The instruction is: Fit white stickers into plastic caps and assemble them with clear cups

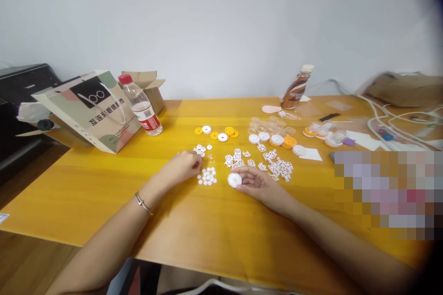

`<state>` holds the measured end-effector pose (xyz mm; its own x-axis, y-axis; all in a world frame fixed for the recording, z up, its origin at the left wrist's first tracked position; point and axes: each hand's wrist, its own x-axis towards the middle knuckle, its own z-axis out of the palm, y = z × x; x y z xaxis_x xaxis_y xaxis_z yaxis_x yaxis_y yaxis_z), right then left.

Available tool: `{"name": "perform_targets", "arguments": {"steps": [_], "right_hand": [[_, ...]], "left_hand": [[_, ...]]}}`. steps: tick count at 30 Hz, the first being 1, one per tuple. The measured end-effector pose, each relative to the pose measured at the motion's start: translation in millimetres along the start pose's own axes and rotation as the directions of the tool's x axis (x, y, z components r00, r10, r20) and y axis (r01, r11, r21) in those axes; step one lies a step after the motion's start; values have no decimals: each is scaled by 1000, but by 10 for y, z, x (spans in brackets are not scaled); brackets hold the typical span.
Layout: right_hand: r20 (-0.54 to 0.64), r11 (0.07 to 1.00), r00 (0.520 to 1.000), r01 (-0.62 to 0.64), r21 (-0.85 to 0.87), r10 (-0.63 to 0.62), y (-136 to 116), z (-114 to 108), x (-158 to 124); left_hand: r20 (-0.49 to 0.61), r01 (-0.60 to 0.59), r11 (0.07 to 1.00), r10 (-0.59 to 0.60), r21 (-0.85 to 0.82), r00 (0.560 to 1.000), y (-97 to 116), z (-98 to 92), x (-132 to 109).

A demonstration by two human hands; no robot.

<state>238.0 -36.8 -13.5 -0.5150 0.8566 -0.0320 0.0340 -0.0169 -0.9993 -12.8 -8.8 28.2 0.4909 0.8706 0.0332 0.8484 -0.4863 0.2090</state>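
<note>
Your right hand grips a white disc
Your left hand curls beside small white pieces, its grip impossible to tell.

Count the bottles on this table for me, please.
2. One, a clear bottle with a red cap, is at the left, beside the paper bag; the other, a brown bottle, is toward the back right. More may be hidden behind the pixelation at right.

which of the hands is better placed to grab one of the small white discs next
Probably the left hand: its curled fingers are right beside the small white discs, though its fingertips are hidden. The right hand sits farther off, holding a larger white disc.
</note>
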Motion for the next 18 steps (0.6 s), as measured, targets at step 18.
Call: {"name": "perform_targets", "arguments": {"steps": [18], "right_hand": [[-69,997,995,76,21,-74,-3,96,15]], "left_hand": [[-267,-175,839,36,-516,963,636,393,16]]}}
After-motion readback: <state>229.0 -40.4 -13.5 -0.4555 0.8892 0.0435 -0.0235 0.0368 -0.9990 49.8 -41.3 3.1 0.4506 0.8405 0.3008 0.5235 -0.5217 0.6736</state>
